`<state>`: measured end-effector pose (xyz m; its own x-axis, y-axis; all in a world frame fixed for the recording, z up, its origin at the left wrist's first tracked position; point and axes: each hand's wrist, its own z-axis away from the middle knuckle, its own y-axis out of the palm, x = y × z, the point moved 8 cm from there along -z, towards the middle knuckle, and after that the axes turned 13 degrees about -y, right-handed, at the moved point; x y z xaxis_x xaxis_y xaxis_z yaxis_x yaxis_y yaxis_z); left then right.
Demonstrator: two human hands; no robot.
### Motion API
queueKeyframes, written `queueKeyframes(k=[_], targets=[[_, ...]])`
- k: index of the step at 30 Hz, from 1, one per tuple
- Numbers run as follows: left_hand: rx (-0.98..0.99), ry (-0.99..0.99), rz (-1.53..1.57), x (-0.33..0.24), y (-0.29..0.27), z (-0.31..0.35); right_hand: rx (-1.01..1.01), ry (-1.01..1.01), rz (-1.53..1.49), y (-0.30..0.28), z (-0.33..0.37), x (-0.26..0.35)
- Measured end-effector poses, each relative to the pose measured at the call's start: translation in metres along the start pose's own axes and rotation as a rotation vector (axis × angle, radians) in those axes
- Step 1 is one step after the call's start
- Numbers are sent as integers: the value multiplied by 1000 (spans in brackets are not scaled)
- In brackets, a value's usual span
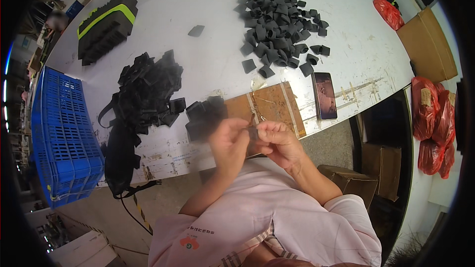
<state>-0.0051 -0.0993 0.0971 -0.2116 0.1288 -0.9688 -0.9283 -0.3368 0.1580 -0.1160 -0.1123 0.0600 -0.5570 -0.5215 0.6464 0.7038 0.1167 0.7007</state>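
My hands meet over the near edge of the table, in front of a brown board [284,101]. Between their fingertips is a small dark grey fabric piece [253,133], largely covered by the fingers. My right hand [280,141] pinches it between thumb and fingers. From the other side, the thumb and fingers of my left hand [230,143] close on it, slightly smeared by motion. Thin metal tools [262,117] lie on the board just beyond the hands. Flat black fabric pieces [205,113] rest beside my left hand.
Dark grey fabric loops [277,29] are heaped at the far middle. A tangled black heap [146,91] and a blue crate [67,133] stand left, a banded dark stack [106,29] beyond. A phone [325,96] lies right; red bags [429,113] hang past the table's edge.
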Motion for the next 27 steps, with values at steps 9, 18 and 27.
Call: queueKeyframes(k=[9, 18, 27], targets=[[791, -642, 1281, -22, 41, -7, 247, -268, 491, 52, -19, 69], [267, -243, 303, -3, 5, -16, 261, -326, 634, 23, -30, 50], [253, 541, -307, -69, 21, -7, 182, -1027, 1193, 64, 20, 92]])
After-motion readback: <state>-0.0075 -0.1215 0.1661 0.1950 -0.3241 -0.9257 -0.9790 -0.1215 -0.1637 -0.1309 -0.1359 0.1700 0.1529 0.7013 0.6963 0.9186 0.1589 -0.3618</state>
